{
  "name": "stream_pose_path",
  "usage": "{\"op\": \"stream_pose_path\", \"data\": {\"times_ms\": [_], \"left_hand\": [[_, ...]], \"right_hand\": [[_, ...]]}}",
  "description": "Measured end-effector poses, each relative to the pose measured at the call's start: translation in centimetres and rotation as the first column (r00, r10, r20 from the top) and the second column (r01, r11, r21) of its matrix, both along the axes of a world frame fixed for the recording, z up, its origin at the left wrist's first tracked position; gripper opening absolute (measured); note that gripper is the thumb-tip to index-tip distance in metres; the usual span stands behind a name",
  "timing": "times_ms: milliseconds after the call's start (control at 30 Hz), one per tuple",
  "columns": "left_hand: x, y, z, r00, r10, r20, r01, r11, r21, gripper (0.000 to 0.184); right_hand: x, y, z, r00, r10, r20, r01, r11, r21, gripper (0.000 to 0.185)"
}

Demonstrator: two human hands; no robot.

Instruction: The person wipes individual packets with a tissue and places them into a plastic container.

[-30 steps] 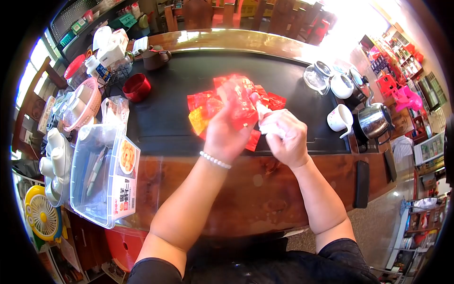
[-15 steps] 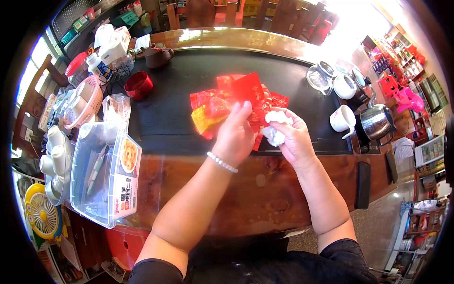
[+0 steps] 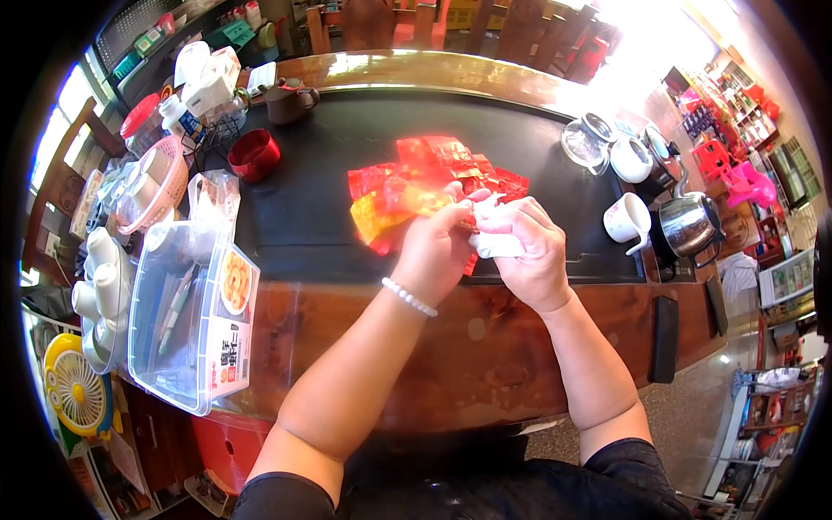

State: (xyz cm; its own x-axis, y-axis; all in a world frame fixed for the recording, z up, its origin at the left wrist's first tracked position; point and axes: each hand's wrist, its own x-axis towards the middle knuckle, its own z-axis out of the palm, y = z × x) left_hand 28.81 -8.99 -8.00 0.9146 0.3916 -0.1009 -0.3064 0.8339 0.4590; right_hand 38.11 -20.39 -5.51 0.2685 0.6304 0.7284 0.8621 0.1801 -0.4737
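Observation:
My right hand (image 3: pixel 533 256) is closed around a crumpled white tissue (image 3: pixel 500 246), part of which hangs below the fingers. My left hand (image 3: pixel 436 245), with a white bead bracelet (image 3: pixel 409 296) on its wrist, meets it from the left. Its thumb and fingers are pinched together at the tissue's upper edge, and the fingertips are partly hidden. Behind both hands lies a loose pile of shiny red packets (image 3: pixel 433 159) on the black tray (image 3: pixel 321 208). A yellow-orange wrapper (image 3: pixel 374 224) sits at the pile's left side.
On the left are a clear plastic box (image 3: pixel 169 347), a pink basket (image 3: pixel 165 195) with cups and a red bowl (image 3: pixel 254 156). A white pitcher (image 3: pixel 627 217), a steel kettle (image 3: pixel 687 223) and a glass pot (image 3: pixel 589 143) stand right. A black phone (image 3: pixel 665 338) lies near the right edge.
My hands have come together, and my left fingers have closed at the tissue. The flat red packet standing up behind my left hand no longer shows there.

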Motion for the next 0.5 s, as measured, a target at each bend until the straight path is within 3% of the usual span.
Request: {"op": "stream_pose_path", "data": {"times_ms": [133, 167, 233, 267, 367, 500], "left_hand": [[-0.2, 0.0, 0.9, 0.999, 0.014, -0.034, -0.018, 0.993, -0.116, 0.033], [0.1, -0.2, 0.8, 0.998, 0.060, -0.027, -0.064, 0.985, -0.159, 0.034], [0.3, 0.0, 0.5, 0.994, 0.107, 0.006, -0.103, 0.970, -0.221, 0.035], [0.3, 0.4, 0.3, 0.993, 0.109, 0.034, -0.098, 0.966, -0.239, 0.036], [0.1, 0.4, 0.4, 0.988, 0.099, 0.115, -0.076, 0.979, -0.188, 0.037], [0.3, 0.0, 0.3, 0.978, 0.068, 0.199, -0.081, 0.995, 0.061, 0.039]], "right_hand": [[0.6, -0.2, -0.3, 0.948, 0.160, -0.274, -0.168, 0.986, -0.008, 0.019], [0.9, -0.4, -0.4, 0.855, 0.184, -0.484, -0.197, 0.980, 0.025, 0.019], [1.8, -1.0, -1.0, 0.537, 0.216, -0.815, -0.227, 0.968, 0.107, 0.018], [2.9, -1.3, -1.8, 0.390, 0.299, -0.871, -0.249, 0.945, 0.212, 0.023], [2.2, -0.5, -0.9, 0.239, 0.292, -0.926, 0.000, 0.954, 0.301, 0.023], [1.7, -0.2, -0.9, 0.053, 0.254, -0.966, -0.138, 0.960, 0.244, 0.034]]}}
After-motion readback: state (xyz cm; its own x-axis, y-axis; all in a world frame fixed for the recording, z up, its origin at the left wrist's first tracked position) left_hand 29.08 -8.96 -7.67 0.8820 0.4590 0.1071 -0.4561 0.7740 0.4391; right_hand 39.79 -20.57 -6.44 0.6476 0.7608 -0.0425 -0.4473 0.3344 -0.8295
